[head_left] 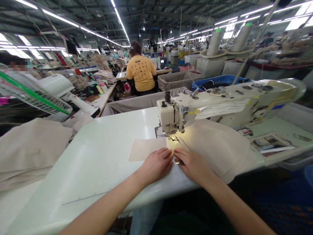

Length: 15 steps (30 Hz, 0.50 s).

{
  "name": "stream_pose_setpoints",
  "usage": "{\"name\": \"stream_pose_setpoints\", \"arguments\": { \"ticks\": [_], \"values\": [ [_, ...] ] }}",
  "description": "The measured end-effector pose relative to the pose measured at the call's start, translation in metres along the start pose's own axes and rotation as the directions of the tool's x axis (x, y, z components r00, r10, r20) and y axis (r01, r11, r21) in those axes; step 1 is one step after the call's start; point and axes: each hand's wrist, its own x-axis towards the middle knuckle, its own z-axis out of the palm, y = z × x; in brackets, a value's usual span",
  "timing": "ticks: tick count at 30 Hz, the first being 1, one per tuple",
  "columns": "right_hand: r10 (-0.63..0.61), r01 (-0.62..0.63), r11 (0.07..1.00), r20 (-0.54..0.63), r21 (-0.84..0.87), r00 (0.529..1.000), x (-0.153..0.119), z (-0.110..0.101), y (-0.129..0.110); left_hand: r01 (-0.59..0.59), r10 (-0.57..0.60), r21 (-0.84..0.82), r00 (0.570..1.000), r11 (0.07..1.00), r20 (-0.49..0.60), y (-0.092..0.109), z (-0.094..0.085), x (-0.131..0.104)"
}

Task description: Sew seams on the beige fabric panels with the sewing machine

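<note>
A white industrial sewing machine (168,116) stands on a pale table, its small lamp lighting the needle area. Beige fabric lies under the presser foot (174,138): a smaller flat piece (144,150) extends to the left, and a large piece (217,143) spreads to the right and over the table's front edge. My left hand (156,163) is closed at the fabric edge just in front of the foot. Fingertips almost touching it, my right hand (193,164) pinches the same edge. A small dark metal object (179,161), its kind unclear, shows under the right fingers.
Beige fabric is piled (31,150) at the left. A fan with a green rim (34,93) stands behind it. On the right lies a tray of small tools (271,143). Ahead, a person in a yellow shirt (141,73) sits beyond a cloth-lined bin (137,102).
</note>
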Motion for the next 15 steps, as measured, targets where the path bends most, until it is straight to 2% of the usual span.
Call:
{"name": "stream_pose_setpoints", "arguments": {
  "ticks": [10,15],
  "values": [
    [0.054,-0.054,0.999,0.004,-0.001,0.999,0.034,-0.005,0.003,0.008,-0.009,-0.022,0.998,1.0,-0.067,-0.043,0.002,0.02],
    [0.079,-0.079,0.997,-0.009,-0.004,0.997,0.04,-0.007,0.003,0.028,-0.029,-0.014,0.996,1.0,-0.079,-0.061,0.003,0.028]
  ]
}}
